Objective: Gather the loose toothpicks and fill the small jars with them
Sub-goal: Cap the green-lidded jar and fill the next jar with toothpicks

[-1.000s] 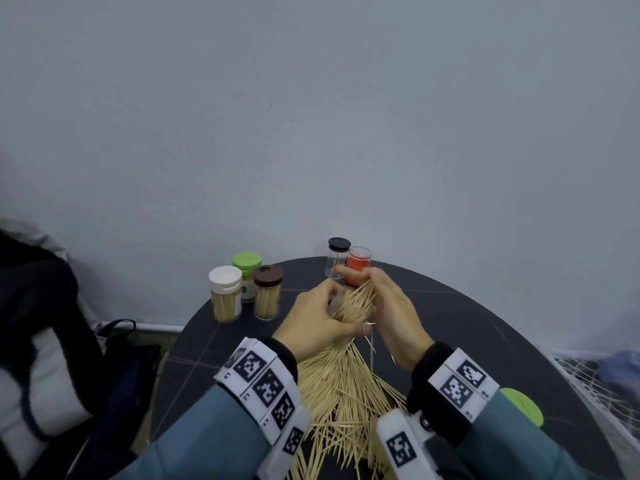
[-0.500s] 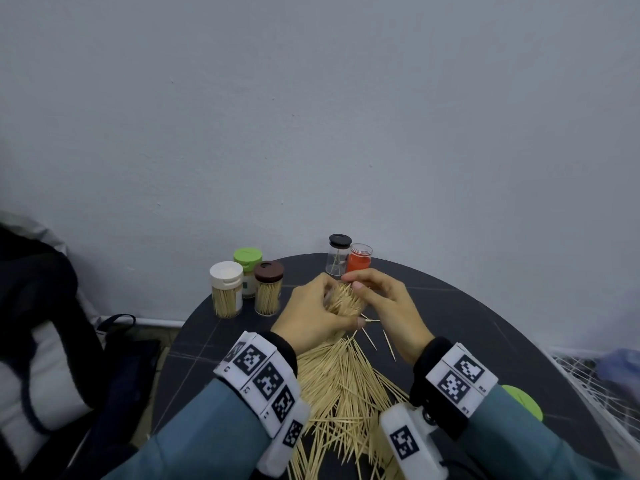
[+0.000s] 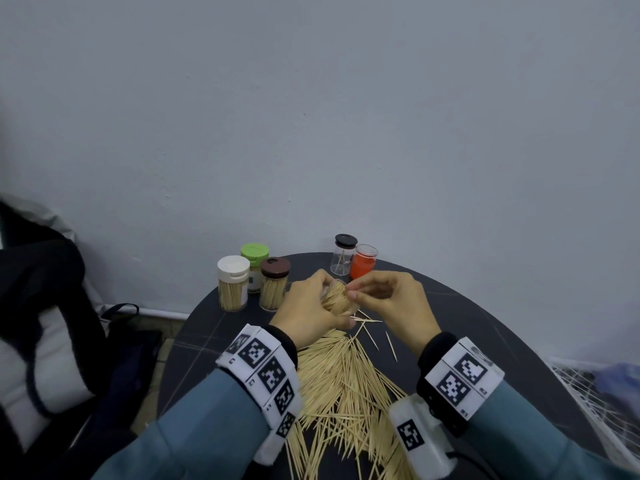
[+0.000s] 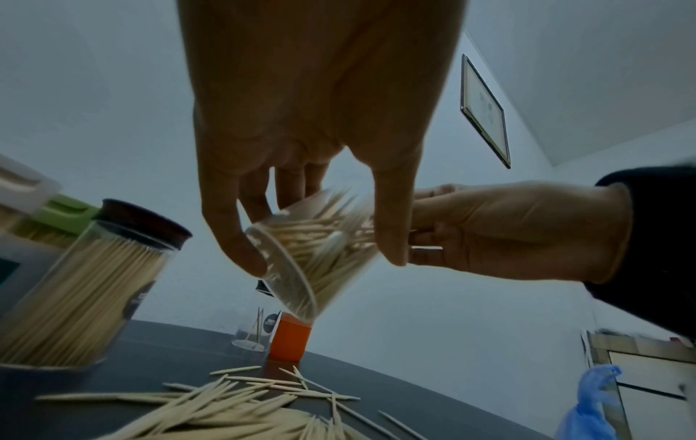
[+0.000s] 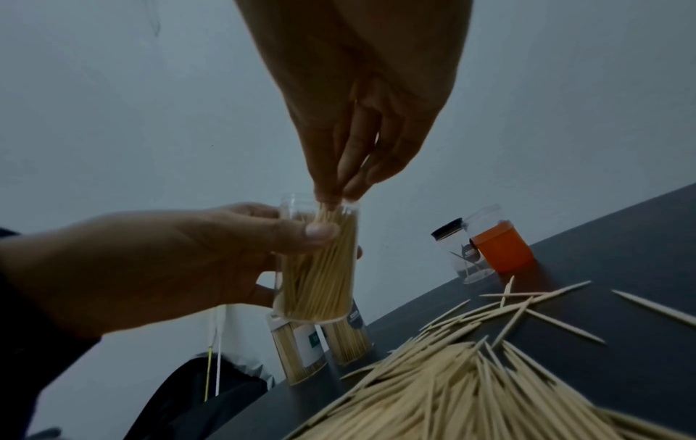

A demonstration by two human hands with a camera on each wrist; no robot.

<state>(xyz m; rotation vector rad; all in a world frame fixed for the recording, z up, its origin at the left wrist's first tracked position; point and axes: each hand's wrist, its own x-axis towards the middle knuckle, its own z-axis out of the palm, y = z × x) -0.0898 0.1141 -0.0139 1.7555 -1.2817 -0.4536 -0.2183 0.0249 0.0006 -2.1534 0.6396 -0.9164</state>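
Both hands [image 3: 313,308] [image 3: 391,303] raised, fingers curled

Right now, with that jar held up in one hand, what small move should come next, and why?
Probably the right hand should push its pinched toothpicks down into the clear jar and let go. The left hand grips the jar open-topped, the tips already sit at its mouth, and a big pile waits on the table.

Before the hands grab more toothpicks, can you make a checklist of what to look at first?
1. Left hand grips the clear jar firmly: ok.
2. Right hand fingertips pinch toothpicks at the jar mouth: ok.
3. Jar upright: not ok, tilted in the left wrist view.
4. Room left in the jar: cannot tell.
5. Loose toothpicks within reach on the table: ok.
6. Black-lidded jar filled: not ok, nearly empty.
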